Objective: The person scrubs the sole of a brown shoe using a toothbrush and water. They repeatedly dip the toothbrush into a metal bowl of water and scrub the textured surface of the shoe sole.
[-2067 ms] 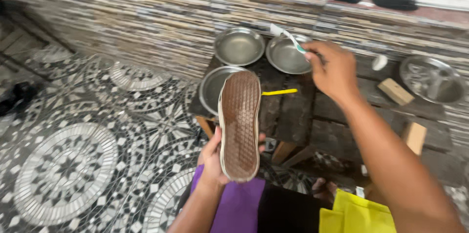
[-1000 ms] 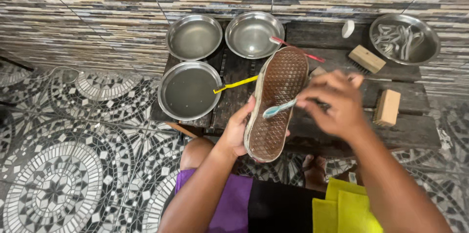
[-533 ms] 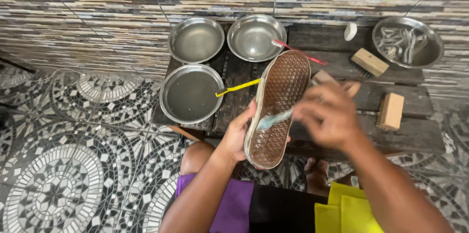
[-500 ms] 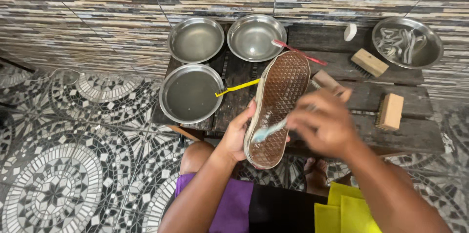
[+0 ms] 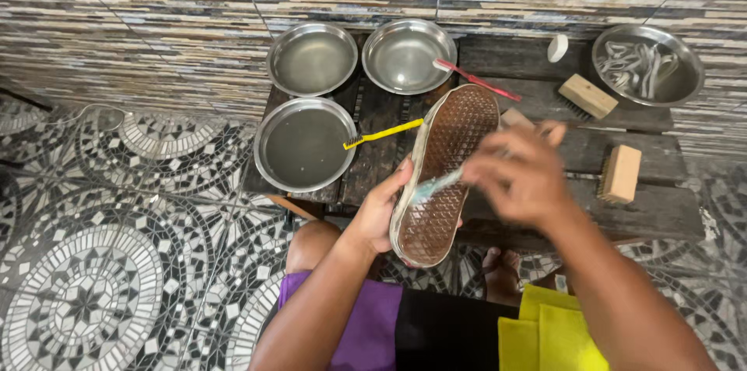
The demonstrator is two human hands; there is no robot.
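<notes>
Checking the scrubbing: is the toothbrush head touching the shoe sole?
Touching. The head view shows the pale toothbrush in the right hand lying against the shoe sole.

A low bench of dark wooden planks (image 5: pixel 545 219) stands on the patterned tile floor (image 5: pixel 85 278) against the striped wall. At its left lie three steel bowls: two far (image 5: pixel 313 58) (image 5: pixel 408 54) and one near (image 5: pixel 303 145), with a yellow toothbrush (image 5: pixel 383 134) beside the near bowl and a red toothbrush (image 5: pixel 476 79) on the far right bowl's rim. To the right lie two wooden scrub brushes (image 5: pixel 588 96) (image 5: pixel 622 173), a small white piece (image 5: pixel 557 47) and a fourth steel bowl holding pale laces (image 5: pixel 647 66).
</notes>
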